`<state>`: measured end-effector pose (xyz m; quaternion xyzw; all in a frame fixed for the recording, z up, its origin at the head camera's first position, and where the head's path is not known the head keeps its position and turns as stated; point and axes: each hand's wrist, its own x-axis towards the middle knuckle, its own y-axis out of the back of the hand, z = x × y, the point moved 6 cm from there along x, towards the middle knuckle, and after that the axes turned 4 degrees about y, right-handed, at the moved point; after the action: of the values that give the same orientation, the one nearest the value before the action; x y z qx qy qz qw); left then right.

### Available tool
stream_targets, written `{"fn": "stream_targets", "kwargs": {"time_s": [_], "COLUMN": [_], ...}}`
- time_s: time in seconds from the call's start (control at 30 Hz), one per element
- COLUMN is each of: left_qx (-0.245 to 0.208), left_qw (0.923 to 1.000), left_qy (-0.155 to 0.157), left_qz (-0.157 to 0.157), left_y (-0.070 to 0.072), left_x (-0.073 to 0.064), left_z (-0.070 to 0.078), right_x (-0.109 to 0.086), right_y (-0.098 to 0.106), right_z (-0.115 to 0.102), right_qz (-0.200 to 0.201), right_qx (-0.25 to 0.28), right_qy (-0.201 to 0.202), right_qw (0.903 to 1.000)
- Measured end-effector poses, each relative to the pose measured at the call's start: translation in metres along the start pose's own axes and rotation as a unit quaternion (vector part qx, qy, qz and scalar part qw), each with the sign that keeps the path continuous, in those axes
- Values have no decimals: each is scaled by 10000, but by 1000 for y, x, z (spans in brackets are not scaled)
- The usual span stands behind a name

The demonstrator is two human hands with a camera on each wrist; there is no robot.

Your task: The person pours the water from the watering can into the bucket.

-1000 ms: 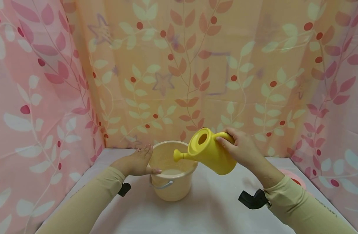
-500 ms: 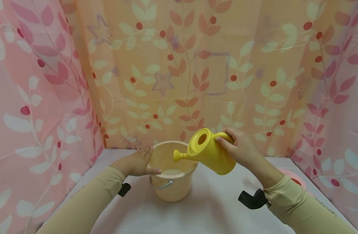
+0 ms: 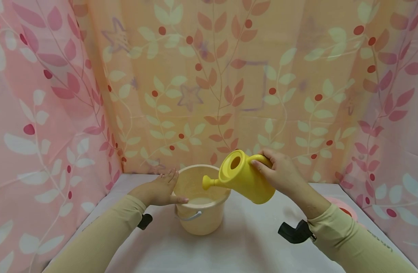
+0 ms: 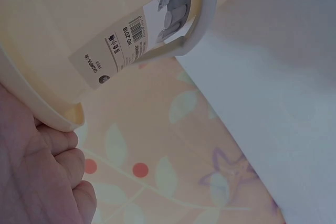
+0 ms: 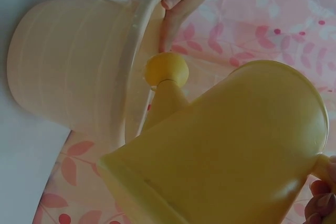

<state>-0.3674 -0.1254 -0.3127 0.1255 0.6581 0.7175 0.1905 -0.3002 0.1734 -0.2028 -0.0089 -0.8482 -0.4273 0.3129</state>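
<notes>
A cream bucket (image 3: 202, 220) with a pale grey handle (image 3: 192, 216) stands upright on the white surface. My left hand (image 3: 158, 190) rests on the left of its rim, fingers straight and spread, thumb lying across the front edge. In the left wrist view, a printed label (image 4: 131, 43) shows on the bucket's side, close to the fingers at the rim. My right hand (image 3: 281, 170) grips the handle of a yellow watering can (image 3: 251, 184). The can tilts left, its round spout head (image 3: 206, 182) over the bucket's opening; the right wrist view shows the can's body (image 5: 236, 145) large beside the bucket.
Floral cloth walls (image 3: 212, 94) enclose the white tabletop (image 3: 256, 242) at the back and both sides. A pink round item (image 3: 342, 206) with red in it lies at the right, partly hidden by the right forearm. Black wrist mounts (image 3: 296, 232) stick out below the sleeves.
</notes>
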Motion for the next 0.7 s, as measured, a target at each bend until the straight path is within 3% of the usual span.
{"fn": "stream_targets", "kwargs": {"time_s": [0.7], "left_qx": [80], "left_qw": [10000], "left_qy": [12], "left_qz": [39], "left_y": [0], "left_x": [0], "left_z": [-2], "right_x": [-1], "right_y": [0], "right_z": [-2], "right_qz": [62], "right_qx": [-32], "right_qy": [132], "right_qw": [9999]}}
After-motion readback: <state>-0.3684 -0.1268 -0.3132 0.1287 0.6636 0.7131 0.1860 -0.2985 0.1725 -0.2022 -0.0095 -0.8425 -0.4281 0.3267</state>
